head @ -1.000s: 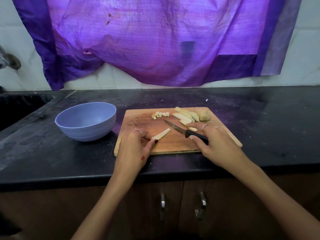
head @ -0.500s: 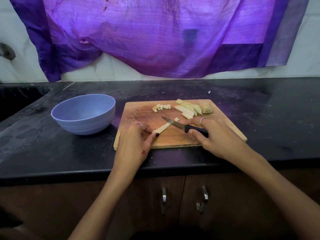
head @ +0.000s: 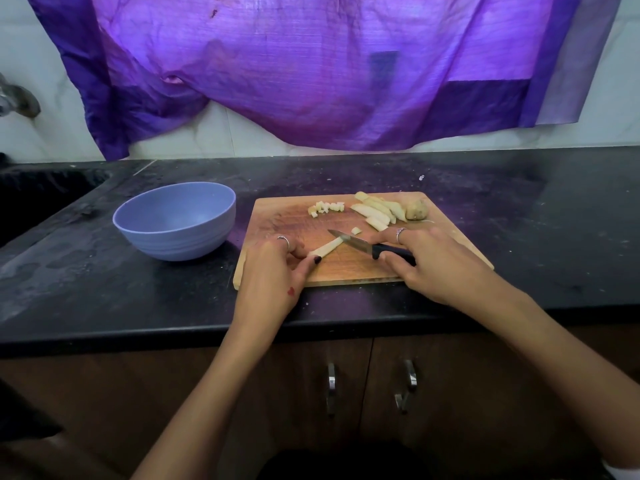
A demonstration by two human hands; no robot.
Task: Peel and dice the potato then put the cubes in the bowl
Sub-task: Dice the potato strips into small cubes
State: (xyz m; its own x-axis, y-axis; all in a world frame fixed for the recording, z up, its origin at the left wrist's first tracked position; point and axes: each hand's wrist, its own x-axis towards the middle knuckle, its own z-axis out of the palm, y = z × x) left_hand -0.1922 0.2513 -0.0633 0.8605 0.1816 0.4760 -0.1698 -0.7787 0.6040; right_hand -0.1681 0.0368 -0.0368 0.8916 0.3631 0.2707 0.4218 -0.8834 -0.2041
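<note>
Right now a pale potato strip (head: 325,246) lies on the wooden cutting board (head: 346,271), its long axis running on a diagonal — the near end points down-left toward the left hand (head: 273,271), the far end points up-right and passes under the knife blade (head: 348,240). The left hand pinches that near end between thumb and curled fingers, its dark-painted thumbnail just beside the strip. The right hand (head: 433,263) is wrapped round the black knife handle (head: 393,252), index finger stretched along the top. The blade points left and a little away from the person, crossing the strip near its far end, almost at right angles to it. One small cut cube (head: 356,230) sits just beyond the blade, beside the strip's far tip.

So the strip lies between the two hands, touching the left one and met by the knife held in the right; the hands themselves are apart.

Farther back on the board, a small heap of diced cubes (head: 326,207) rests near the far edge, and to its right several uncut potato strips (head: 375,211) lie side by side, angled down to the right. A potato end piece with skin (head: 417,209) sits touching the right side of that group.

A blue bowl (head: 175,223) stands on the black countertop (head: 104,289) just left of the board — what it contains cannot be told. Purple cloth (head: 311,71) hangs on the wall behind.
</note>
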